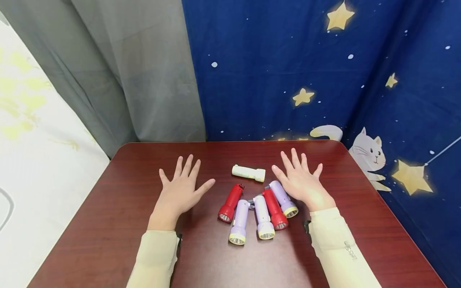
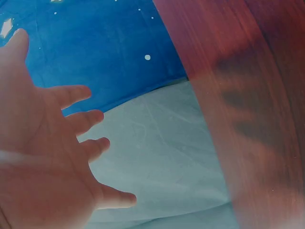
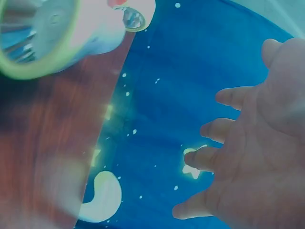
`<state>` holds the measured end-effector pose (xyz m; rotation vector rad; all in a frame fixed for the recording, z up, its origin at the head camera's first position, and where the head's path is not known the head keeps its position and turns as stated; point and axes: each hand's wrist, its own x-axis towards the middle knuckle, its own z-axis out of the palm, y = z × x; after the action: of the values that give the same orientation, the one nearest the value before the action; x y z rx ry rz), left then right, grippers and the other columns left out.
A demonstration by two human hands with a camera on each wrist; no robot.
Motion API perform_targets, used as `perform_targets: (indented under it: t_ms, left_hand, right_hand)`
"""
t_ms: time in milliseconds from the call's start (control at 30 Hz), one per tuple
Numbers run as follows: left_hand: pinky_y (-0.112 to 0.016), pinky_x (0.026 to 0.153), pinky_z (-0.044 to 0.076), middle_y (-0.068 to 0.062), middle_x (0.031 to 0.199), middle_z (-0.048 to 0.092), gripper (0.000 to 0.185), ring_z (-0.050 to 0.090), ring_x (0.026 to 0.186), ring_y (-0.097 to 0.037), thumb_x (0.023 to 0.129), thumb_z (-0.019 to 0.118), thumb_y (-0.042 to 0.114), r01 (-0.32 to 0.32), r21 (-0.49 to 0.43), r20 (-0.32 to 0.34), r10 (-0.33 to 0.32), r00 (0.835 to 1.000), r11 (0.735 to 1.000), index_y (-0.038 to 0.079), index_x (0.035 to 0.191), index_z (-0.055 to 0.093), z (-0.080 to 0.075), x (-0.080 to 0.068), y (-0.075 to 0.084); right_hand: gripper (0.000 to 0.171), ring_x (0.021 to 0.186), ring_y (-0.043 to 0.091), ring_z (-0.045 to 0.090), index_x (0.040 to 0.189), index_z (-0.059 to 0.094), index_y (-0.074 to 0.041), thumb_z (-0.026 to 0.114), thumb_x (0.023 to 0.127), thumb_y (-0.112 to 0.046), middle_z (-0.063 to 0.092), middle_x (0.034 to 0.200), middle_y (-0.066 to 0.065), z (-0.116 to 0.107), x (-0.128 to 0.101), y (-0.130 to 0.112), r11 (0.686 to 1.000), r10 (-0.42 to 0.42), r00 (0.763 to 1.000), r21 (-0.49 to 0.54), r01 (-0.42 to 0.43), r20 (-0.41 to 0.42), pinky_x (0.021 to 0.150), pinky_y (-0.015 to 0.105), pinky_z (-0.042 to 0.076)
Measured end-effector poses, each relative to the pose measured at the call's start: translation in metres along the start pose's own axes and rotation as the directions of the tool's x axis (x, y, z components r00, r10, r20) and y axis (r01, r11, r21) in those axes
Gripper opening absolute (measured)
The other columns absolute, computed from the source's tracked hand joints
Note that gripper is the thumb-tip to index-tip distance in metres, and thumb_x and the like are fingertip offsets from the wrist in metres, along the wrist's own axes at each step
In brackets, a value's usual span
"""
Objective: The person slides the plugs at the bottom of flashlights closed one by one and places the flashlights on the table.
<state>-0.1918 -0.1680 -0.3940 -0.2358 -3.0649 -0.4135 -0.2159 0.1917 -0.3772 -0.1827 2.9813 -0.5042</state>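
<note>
The left hand [image 1: 176,196] and the right hand [image 1: 302,183] were wide, fingers straight and splayed, with nothing held. Both were raised above the table [image 1: 108,224], palms down. Between them I observed, lamp ends toward the near side, from right to left: right purple torch [image 1: 282,199], right red torch [image 1: 275,209], middle purple torch [image 1: 264,218], left purple torch [image 1: 239,222], left red torch [image 1: 231,203]. The right purple torch lay nearest the right hand; the left red torch lay on the left hand's side. The cream torch [image 1: 248,172] lay crosswise beyond this group, lamp end to the right. Pale sleeves [image 1: 155,254] covered both forearms. Beyond the table hung a grey curtain [image 1: 158,80] and, beside it, a blue curtain [image 1: 259,72] printed with yellow stars [image 1: 339,17] and a white cat [image 1: 369,153]
</note>
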Motion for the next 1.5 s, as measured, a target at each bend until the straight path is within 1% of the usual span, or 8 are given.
perform_targets:
  t_ms: [167,333,467,600,700,800,1100,1500]
  left_hand:
    - [-0.084,0.123,0.001,-0.009,0.182,0.006,0.102,0.0,0.168,-0.039,0.096,0.031,0.087,-0.001,-0.021,0.006,0.001,1.0,1.0,0.02,0.172,0.02,-0.001,0.002,0.0]
    - [-0.073,0.128,0.02,-0.011,0.182,0.007,0.102,0.014,0.167,-0.04,0.096,0.034,0.087,-0.011,-0.029,0.013,0.012,1.0,1.0,0.02,0.172,0.02,0.0,0.005,0.003]
    - [-0.07,0.128,0.026,-0.011,0.181,0.009,0.099,0.02,0.165,-0.041,0.097,0.038,0.084,-0.037,-0.025,0.019,0.037,0.999,0.999,0.02,0.172,0.02,0.0,0.009,0.01]
    - [-0.07,0.128,0.027,-0.011,0.181,0.012,0.096,0.023,0.165,-0.041,0.099,0.04,0.08,-0.06,-0.025,0.031,0.06,0.998,0.998,0.02,0.171,0.022,-0.001,0.012,0.017]
    - [-0.069,0.127,0.029,-0.011,0.181,0.015,0.094,0.024,0.164,-0.04,0.1,0.041,0.079,-0.069,-0.032,0.043,0.07,0.997,0.997,0.02,0.171,0.023,-0.002,0.013,0.022]
    - [-0.068,0.127,0.031,-0.011,0.18,0.019,0.092,0.027,0.163,-0.039,0.1,0.042,0.077,-0.076,-0.033,0.049,0.078,0.996,0.997,0.02,0.171,0.025,-0.002,0.013,0.026]
    - [-0.067,0.125,0.035,-0.014,0.176,0.029,0.088,0.033,0.16,-0.04,0.101,0.046,0.073,-0.083,-0.025,0.08,0.084,0.993,0.996,0.019,0.169,0.031,0.001,0.018,0.03]
    - [-0.067,0.125,0.035,-0.015,0.173,0.034,0.081,0.036,0.159,-0.041,0.1,0.054,0.067,-0.082,-0.019,0.101,0.084,0.991,0.996,0.017,0.164,0.043,0.007,0.022,0.036]
  right_hand:
    - [0.086,0.164,0.054,-0.003,0.172,0.012,-0.018,0.031,0.107,-0.07,-0.003,0.18,0.021,-0.001,0.009,-0.01,1.0,-0.013,1.0,-0.019,0.013,0.025,0.116,0.088,-0.014]
    - [0.087,0.163,0.054,0.007,0.172,0.017,-0.016,0.048,0.105,-0.062,0.004,0.179,0.024,0.005,0.019,-0.021,0.997,-0.02,0.997,-0.069,0.025,0.069,0.12,0.087,-0.004]
    - [0.084,0.162,0.053,0.018,0.17,0.024,-0.013,0.055,0.104,-0.054,0.016,0.177,0.026,0.009,0.027,-0.031,0.994,-0.03,0.996,-0.102,0.038,0.084,0.123,0.084,0.008]
    - [0.075,0.153,0.046,0.043,0.163,0.041,-0.008,0.062,0.103,-0.048,0.045,0.164,0.025,0.016,0.035,-0.04,0.99,-0.038,0.997,-0.132,0.047,0.066,0.123,0.078,0.027]
    - [0.067,0.137,0.042,0.06,0.154,0.052,-0.005,0.067,0.101,-0.044,0.059,0.149,0.023,0.023,0.043,-0.045,0.984,-0.045,0.998,-0.17,0.053,0.049,0.115,0.07,0.044]
    - [0.063,0.127,0.042,0.064,0.15,0.056,-0.005,0.071,0.1,-0.04,0.06,0.143,0.023,0.031,0.052,-0.048,0.975,-0.053,0.997,-0.213,0.064,0.058,0.105,0.065,0.053]
    - [0.062,0.134,0.045,0.059,0.152,0.054,-0.007,0.075,0.098,-0.029,0.059,0.149,0.022,0.046,0.07,-0.054,0.947,-0.054,0.988,-0.306,0.096,0.143,0.11,0.072,0.045]
    - [0.047,0.13,0.044,0.062,0.136,0.066,-0.004,0.077,0.098,-0.03,0.071,0.136,0.019,0.052,0.072,-0.059,0.925,-0.104,0.987,-0.353,0.143,0.126,0.121,0.077,0.031]
